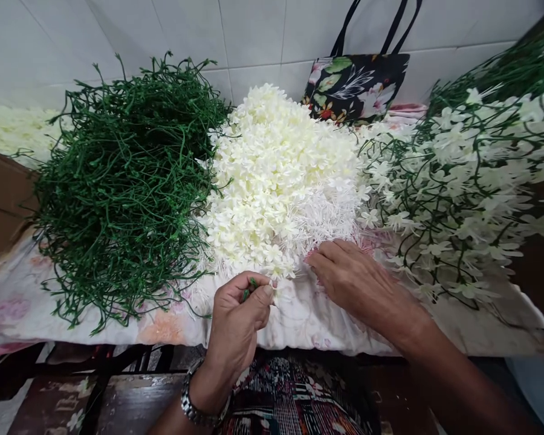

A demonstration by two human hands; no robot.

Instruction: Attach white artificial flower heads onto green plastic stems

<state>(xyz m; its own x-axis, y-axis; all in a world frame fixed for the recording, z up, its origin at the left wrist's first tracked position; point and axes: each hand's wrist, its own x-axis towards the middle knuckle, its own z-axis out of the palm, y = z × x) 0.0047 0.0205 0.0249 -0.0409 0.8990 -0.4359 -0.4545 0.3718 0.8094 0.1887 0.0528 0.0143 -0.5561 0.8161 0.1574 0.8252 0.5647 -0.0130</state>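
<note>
My left hand (245, 314) is closed in a pinch near the table's front edge. Bits of a green plastic stem (252, 282) show between its fingers, and a small white piece sits at the thumb tip. My right hand (351, 275) lies over the front of a heap of thin white stamen pieces (324, 214). Its fingers are curled down, and whatever they grip is hidden. Just beyond both hands rises a pile of cream artificial flower heads (272, 163). To the left stands a large tangle of green plastic stems (127, 181).
Assembled white flowers on green stems (462, 199) spread over the right side. A black floral bag (356, 87) leans against the tiled wall (254, 36). A flowered cloth (104, 338) covers the table. More cream petals (18, 130) and a cardboard box (2, 199) are at the left.
</note>
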